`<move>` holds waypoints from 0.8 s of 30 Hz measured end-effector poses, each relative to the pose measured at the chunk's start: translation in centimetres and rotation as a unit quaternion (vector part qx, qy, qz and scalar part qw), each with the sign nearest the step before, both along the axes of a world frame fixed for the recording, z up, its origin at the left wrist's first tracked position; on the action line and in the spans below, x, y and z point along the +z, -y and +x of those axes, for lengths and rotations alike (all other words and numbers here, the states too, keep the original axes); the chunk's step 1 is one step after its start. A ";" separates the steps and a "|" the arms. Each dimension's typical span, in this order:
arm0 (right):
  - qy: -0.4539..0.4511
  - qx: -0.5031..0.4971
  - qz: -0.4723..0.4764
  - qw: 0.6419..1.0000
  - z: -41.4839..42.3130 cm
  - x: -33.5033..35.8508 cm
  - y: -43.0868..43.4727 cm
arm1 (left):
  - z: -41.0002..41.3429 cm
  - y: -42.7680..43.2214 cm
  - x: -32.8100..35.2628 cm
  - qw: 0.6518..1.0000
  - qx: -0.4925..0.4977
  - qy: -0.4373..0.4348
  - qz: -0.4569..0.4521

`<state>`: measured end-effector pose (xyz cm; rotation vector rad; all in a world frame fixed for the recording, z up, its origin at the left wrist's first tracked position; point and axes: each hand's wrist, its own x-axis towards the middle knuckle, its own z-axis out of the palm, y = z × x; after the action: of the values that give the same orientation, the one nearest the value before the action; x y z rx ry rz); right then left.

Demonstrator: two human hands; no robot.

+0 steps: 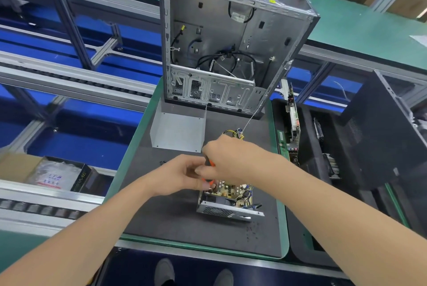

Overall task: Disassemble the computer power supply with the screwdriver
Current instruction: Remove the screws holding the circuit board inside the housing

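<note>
The open power supply [227, 204] lies on the dark mat [161, 216], its circuit board and perforated metal side showing. Its removed grey metal cover [179, 132] lies on the mat beyond it. My right hand [228, 160] grips the orange-and-black screwdriver [209, 164] above the unit; most of the tool is hidden by my fingers. My left hand [182, 174] pinches the screwdriver's lower part just above the board. Yellow and black wires [235, 134] stick out behind my right hand.
An empty computer case [226, 38] stands upright at the far end of the mat. A black bin [307, 158] with circuit boards sits to the right, beside a black case panel [379, 130]. Small screws [251, 230] lie near the mat's front right. Conveyor rails run at left.
</note>
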<state>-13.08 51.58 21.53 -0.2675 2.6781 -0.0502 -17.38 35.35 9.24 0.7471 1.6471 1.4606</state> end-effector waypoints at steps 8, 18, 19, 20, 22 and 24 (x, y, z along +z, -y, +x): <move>0.037 0.164 -0.017 0.986 -0.2 1.1 -1.2 | -0.5 0.0 0.1 1.000 0.004 -0.014 -0.012; -0.060 0.090 -0.039 0.993 0.5 0.6 -1.1 | -0.2 -0.5 0.0 0.999 -0.004 -0.032 -0.015; -0.081 0.061 -0.012 0.995 0.6 0.4 -0.8 | -0.2 -0.6 0.1 1.000 -0.001 -0.029 -0.010; -0.084 0.030 0.014 0.996 0.6 0.1 -0.5 | -0.2 -0.6 0.1 1.000 0.001 -0.028 -0.008; -0.052 -0.024 0.018 0.998 0.5 -0.5 0.1 | -0.2 -0.7 0.1 1.000 0.001 -0.020 -0.004; -0.023 -0.028 0.002 0.999 0.2 -0.7 0.4 | -0.2 -0.7 0.1 1.000 0.002 0.011 -0.004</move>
<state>-12.85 51.21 20.79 -0.1943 2.7316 -0.0573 -17.58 36.07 9.34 0.7211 1.6380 1.4602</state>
